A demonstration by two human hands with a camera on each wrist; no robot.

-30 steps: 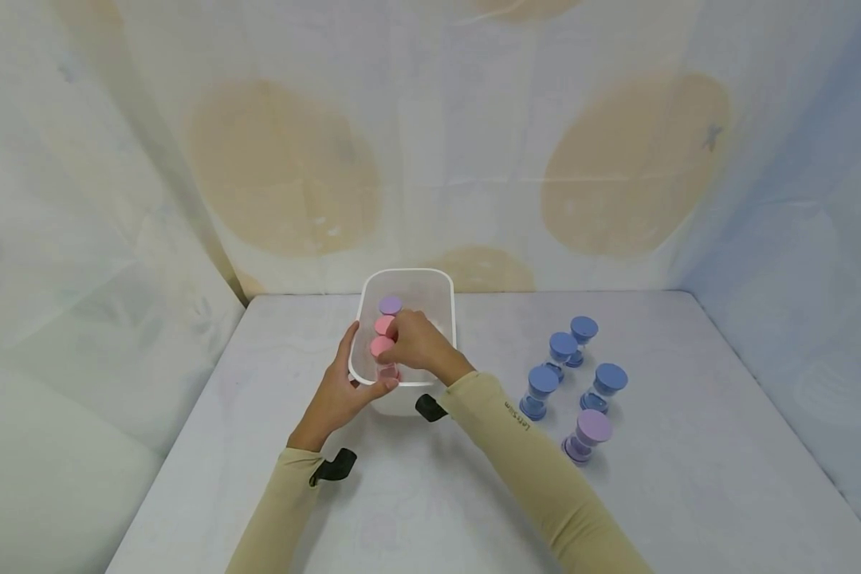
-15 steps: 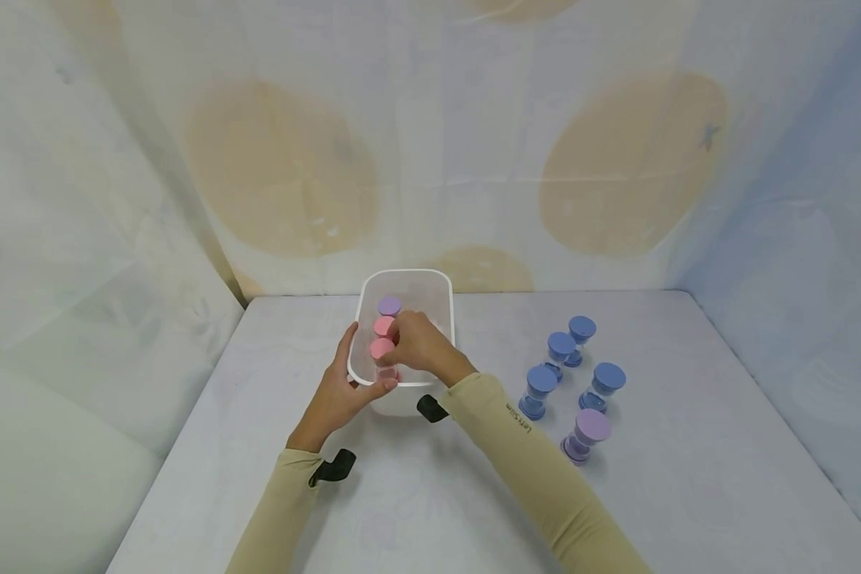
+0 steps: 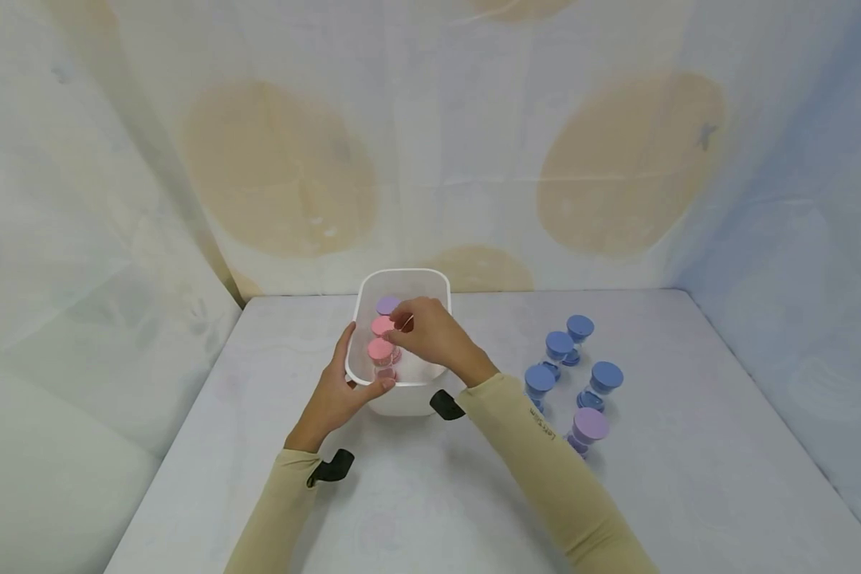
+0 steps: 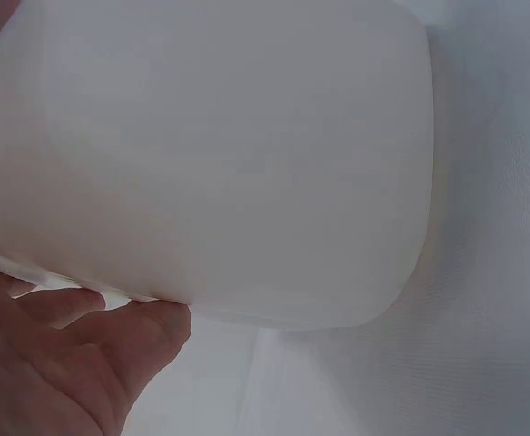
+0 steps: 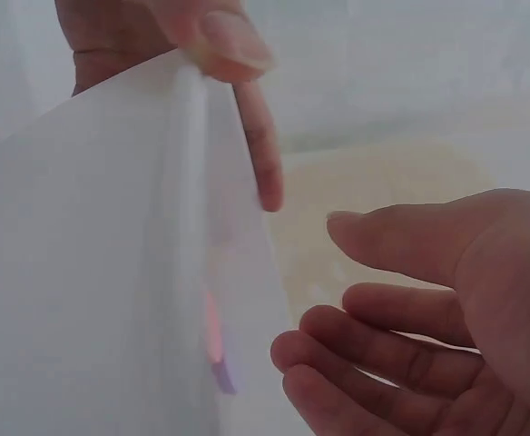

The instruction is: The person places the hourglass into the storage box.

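With our left hand (image 3: pixel 337 391) gripping the white bin's (image 3: pixel 436 281) near rim and our empty right hand (image 3: pixel 434 339) loose-fingered above the pink timers (image 3: pixel 381 350) standing inside, a careless brush could topple them.

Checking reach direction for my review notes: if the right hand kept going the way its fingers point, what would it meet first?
Probably the middle pink-capped timer in the white bin; the right hand has its fingertips beside it, though depth is unclear.

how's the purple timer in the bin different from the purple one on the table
The purple timer in the bin stands at the far end of the white bin, behind two pink ones; the purple timer on the table stands in the open, nearest the four blue ones. The first shows only its cap, the second its whole body. Both are upright.
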